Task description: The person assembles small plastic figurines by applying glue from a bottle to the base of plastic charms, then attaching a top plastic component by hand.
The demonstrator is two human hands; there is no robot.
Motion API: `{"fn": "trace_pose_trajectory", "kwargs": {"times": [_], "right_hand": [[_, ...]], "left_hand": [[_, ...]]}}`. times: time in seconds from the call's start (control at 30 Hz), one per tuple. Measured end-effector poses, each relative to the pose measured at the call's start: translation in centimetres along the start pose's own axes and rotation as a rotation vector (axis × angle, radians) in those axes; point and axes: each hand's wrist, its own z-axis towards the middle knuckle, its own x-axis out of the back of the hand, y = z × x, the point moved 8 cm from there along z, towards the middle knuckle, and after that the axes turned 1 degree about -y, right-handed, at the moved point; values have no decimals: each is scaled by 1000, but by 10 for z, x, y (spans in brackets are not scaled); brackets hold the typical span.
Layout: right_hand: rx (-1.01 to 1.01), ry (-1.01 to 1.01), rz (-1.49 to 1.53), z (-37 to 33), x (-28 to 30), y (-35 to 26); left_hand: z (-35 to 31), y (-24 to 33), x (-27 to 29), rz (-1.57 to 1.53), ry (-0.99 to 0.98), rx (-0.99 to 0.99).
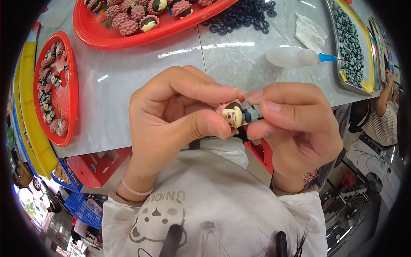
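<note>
My left hand (165, 111) pinches a small figurine head (232, 115) between thumb and fingers. The head has a cream face, dark hair and a pink textured back. Close against its neck side, my right hand (299, 122) grips a small grey-blue figurine body (253, 114) with its thumb and fingertips. Head and body meet at a dark part between them; whether they are fully joined I cannot tell. Both hands are held above the table's near edge, in front of my chest.
A large red tray (124, 42) with pink figurine heads lies at the far side. Left is a smaller red tray (70, 103) of assembled figurines. Dark rings (244, 19), a crumpled tissue (309, 32), a needle-tipped bottle (293, 57) and a tray of grey-green parts (349, 47) are farther right.
</note>
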Motion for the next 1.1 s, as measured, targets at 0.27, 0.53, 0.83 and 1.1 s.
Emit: {"fn": "trace_pose_trajectory", "kwargs": {"times": [0.27, 0.53, 0.83, 1.1], "right_hand": [[154, -11, -270, -1, -5, -15], [88, -64, -206, -3, -17, -14], [80, 23, -328, -11, 9, -6], [-4, -4, -189, -3, 10, -7]], "left_hand": [[4, 4, 0, 57, -47, -79], [-4, 7, 0, -119, 24, 76], [-36, 143, 104, 1019, 531, -288], [19, 178, 78, 1505, 100, -305]]}}
